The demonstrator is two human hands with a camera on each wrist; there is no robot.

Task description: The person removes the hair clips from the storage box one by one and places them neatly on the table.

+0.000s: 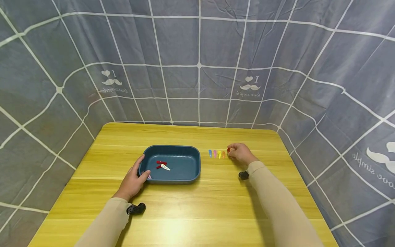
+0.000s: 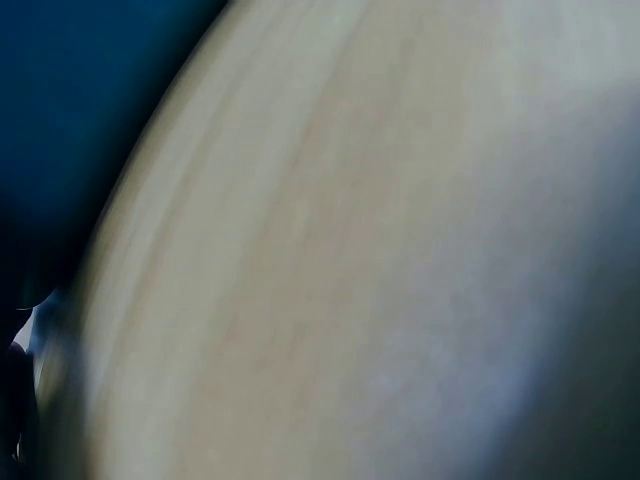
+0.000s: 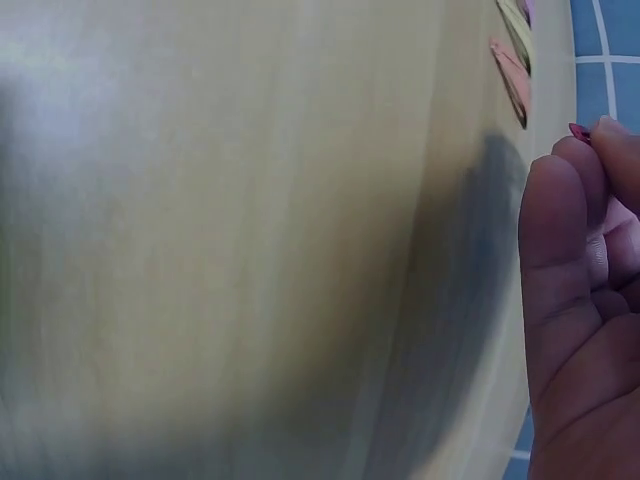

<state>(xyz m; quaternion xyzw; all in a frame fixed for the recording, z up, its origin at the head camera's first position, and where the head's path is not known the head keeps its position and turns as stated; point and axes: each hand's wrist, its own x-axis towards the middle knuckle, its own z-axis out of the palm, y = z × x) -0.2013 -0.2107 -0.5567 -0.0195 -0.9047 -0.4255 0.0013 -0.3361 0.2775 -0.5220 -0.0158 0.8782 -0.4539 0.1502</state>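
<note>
The blue tray (image 1: 184, 166) sits on the wooden table (image 1: 172, 212), and the left hand (image 1: 132, 181) holds it at its left end, with the thumb over the edge and the fingers along the outside. The right hand (image 1: 241, 153) is out past the right side of the tray, and its thumb and a finger pinch a small red clip (image 1: 228, 150). Only a bit of this clip pokes out of the fingertips. From above, its long side looks to point away from the person, but the fingers hide most of it. I cannot tell if it touches the table. What matters most is how the red clip sits by the row of clips between it and the tray. Going out from the tray, there is a blue clip (image 1: 210, 153), a pink clip (image 1: 215, 153), a yellow clip (image 1: 219, 154) and an orange clip (image 1: 223, 154). They lie side by side, long sides nearly matching, and the red one is just past the orange one, at the far end from the tray. The right hand is much nearer to this row than the left. Inside the tray are a white clip (image 1: 165, 167) and some red pieces (image 1: 161, 162), well apart from the row.
</note>
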